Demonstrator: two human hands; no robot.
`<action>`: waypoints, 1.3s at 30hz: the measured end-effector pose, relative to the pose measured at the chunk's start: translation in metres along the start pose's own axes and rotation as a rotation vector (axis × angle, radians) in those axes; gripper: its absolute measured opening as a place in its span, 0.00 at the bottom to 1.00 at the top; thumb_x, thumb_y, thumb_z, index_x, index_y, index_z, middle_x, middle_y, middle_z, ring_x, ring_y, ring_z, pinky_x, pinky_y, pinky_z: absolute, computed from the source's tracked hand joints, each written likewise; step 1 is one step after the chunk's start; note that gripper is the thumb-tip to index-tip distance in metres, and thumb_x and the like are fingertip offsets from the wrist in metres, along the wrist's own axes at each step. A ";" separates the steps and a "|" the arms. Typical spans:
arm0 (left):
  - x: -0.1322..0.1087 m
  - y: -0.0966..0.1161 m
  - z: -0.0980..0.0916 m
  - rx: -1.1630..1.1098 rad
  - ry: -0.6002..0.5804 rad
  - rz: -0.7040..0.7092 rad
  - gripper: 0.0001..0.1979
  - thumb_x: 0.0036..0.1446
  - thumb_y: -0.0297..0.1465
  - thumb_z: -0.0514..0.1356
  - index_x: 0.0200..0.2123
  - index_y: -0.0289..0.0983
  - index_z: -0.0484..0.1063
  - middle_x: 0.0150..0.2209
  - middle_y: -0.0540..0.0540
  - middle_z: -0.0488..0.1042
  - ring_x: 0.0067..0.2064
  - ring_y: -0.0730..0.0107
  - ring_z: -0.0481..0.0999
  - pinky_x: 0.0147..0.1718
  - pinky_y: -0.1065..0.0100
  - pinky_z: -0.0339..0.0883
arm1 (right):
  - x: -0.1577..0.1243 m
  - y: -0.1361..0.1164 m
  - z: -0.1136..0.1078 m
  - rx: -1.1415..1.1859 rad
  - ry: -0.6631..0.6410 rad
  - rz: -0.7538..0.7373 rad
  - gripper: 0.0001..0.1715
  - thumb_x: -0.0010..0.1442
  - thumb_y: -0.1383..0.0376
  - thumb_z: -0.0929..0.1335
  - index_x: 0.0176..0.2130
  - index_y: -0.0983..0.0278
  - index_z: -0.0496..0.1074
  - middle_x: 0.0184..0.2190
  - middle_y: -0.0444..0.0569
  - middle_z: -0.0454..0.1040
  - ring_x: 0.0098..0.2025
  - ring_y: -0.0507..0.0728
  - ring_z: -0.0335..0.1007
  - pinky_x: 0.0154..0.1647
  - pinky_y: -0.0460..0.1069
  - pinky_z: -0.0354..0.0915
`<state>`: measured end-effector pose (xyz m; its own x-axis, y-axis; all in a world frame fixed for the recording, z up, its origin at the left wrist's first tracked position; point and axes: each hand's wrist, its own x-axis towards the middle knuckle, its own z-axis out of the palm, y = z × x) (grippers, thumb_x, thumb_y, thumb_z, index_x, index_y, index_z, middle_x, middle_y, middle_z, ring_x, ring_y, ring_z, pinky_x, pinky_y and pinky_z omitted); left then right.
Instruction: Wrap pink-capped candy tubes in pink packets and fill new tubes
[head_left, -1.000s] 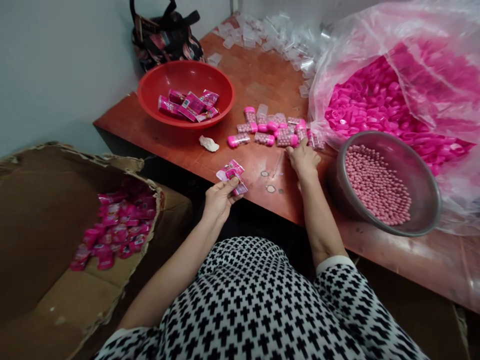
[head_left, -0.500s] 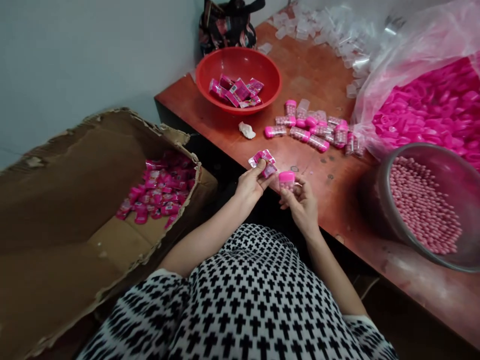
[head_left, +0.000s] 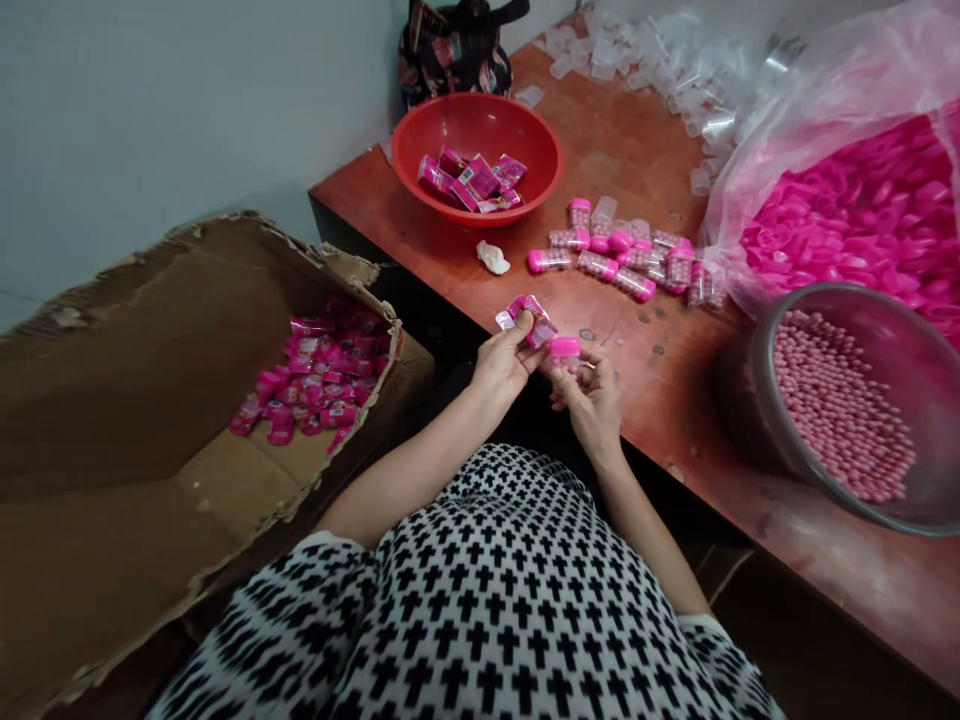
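My left hand (head_left: 504, 362) pinches a small pink printed wrapper (head_left: 526, 316) at the table's near edge. My right hand (head_left: 589, 393) holds a little clear bottle with a pink cap (head_left: 563, 352), filled with pink beads, right beside the wrapper. The two hands almost touch. A row of the same filled, pink-capped bottles (head_left: 622, 255) lies on the red-brown table (head_left: 622, 150) behind them.
A red bowl (head_left: 478, 122) holds wrapped packets. A metal bowl (head_left: 757, 355) of pink beads stands at the right, with a plastic bag of pink caps (head_left: 862, 200) behind it. Clear empty bottles (head_left: 645, 50) lie at the back. A cardboard box (head_left: 187, 420) with wrapped packets stands at the left.
My right hand drew back from the row of bottles with one bottle and came next to my left hand and the wrapper. The view swung to the left.
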<state>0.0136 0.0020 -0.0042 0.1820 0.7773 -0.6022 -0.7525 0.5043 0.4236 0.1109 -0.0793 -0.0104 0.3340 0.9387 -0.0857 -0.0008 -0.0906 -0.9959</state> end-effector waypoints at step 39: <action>-0.007 -0.003 -0.008 0.597 -0.385 0.065 0.14 0.38 0.36 0.72 0.24 0.30 0.76 0.23 0.46 0.75 0.23 0.74 0.72 0.24 0.70 0.66 | 0.016 0.006 -0.002 0.169 -0.025 0.028 0.35 0.48 0.57 0.74 0.49 0.57 0.54 0.22 0.34 0.72 0.18 0.49 0.69 0.16 0.43 0.66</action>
<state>0.0092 -0.0079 -0.0072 0.4417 0.8351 -0.3278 -0.3143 0.4863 0.8153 0.1181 -0.0653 -0.0181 0.3079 0.9448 -0.1120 -0.1692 -0.0614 -0.9837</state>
